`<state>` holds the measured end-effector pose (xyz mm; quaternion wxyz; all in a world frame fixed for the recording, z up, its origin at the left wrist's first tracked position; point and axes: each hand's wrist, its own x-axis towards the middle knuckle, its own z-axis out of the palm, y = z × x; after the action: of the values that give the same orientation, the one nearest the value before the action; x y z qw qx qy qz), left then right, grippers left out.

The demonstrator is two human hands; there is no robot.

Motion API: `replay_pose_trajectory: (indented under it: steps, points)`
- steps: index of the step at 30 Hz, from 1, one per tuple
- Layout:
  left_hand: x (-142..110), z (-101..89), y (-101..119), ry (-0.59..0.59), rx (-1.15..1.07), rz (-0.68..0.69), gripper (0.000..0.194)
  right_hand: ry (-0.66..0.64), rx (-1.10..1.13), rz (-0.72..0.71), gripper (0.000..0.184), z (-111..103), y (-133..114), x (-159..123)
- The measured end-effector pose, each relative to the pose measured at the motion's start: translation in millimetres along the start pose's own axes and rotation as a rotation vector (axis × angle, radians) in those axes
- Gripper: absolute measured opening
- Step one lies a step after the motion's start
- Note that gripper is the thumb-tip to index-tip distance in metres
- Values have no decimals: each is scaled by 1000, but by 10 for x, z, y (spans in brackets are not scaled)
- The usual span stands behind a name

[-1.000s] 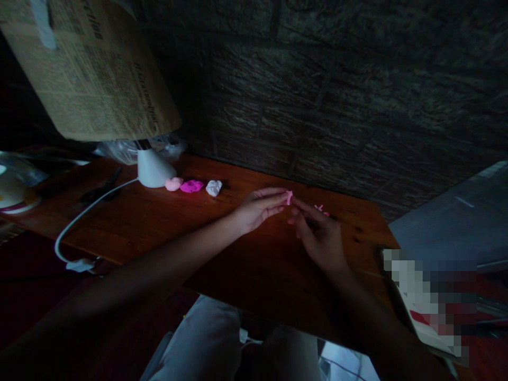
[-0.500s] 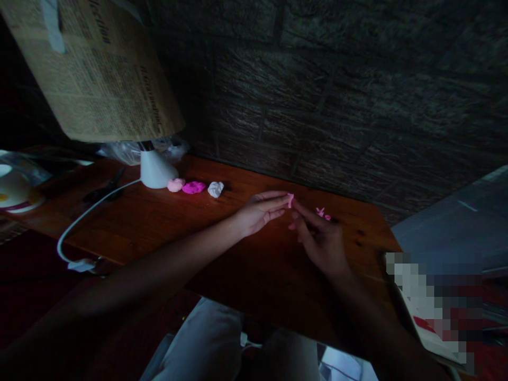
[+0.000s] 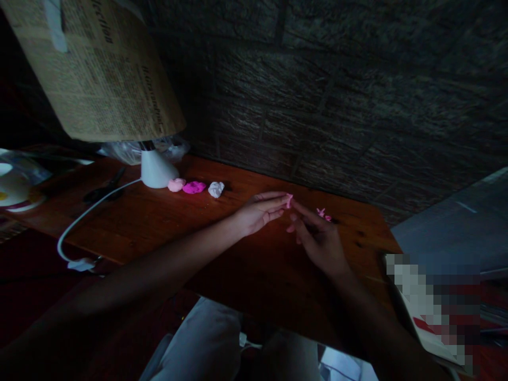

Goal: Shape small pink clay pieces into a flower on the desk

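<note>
A small pink piece of modelling clay (image 3: pixel 289 200) is pinched at the fingertips of my left hand (image 3: pixel 260 212), whose fingers point to the right above the table. My right hand (image 3: pixel 320 238) comes in from the right, its index fingertip at the clay's edge. The thumb of that hand stands apart, below the index finger, with nothing seen between them. Behind the right hand lie small shaped pink clay bits (image 3: pixel 322 214). Further left on the wood are a pale pink lump (image 3: pixel 177 184), a bright magenta lump (image 3: pixel 194 187) and a white lump (image 3: pixel 216 189) of clay.
A lamp with a newsprint shade (image 3: pixel 119 79) and a white base (image 3: pixel 156 170) stands at the left of the wooden table (image 3: pixel 238 264). Its white cable (image 3: pixel 85 203) loops over the front edge. Dark scissors (image 3: pixel 105 191) and a cup (image 3: pixel 14 188) are further left. A brick-patterned wall (image 3: pixel 317 106) rises behind.
My right hand has shifted slightly to the left, and its fingertip has moved a little on the clay. My left hand keeps its hold, nearly still.
</note>
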<state>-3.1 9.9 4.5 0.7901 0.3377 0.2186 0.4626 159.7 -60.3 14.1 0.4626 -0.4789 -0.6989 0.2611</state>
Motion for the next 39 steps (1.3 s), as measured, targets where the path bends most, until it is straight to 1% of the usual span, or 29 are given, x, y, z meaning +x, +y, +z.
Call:
replay_pose_trajectory:
  steps: [3, 5, 10, 12, 18, 24, 28, 34, 39]
  points:
    - [3, 0, 0, 8, 1, 3, 12, -31, 28, 19, 44, -8, -10, 2]
    - [-3, 17, -5, 9, 5, 1, 12, -20, 52, 22, 42, -24, -13, 5]
    - [-22, 56, -10, -5, -10, -16, 16, 153, 105, 61, 29, -57, -13, 22]
    - [-21, 54, -3, -13, -18, -19, 16, 187, 120, 88, 26, -54, -10, 30]
    - [-26, 39, 4, -57, -38, -37, 18, 186, 198, 110, 23, -39, -1, 53]
    - [-44, 43, -12, -98, -34, -33, 17, 181, 220, 121, 23, -40, -31, 66]
    - [-33, 35, -12, -100, -29, -34, 17, 179, 236, 123, 22, -41, -31, 69]
    - [-47, 50, 5, -117, 19, -35, 25, 220, 249, 136, 24, -62, -39, 80]
    - [-43, 68, 13, -106, 95, 41, 37, 237, 271, 156, 23, -72, -71, 87]
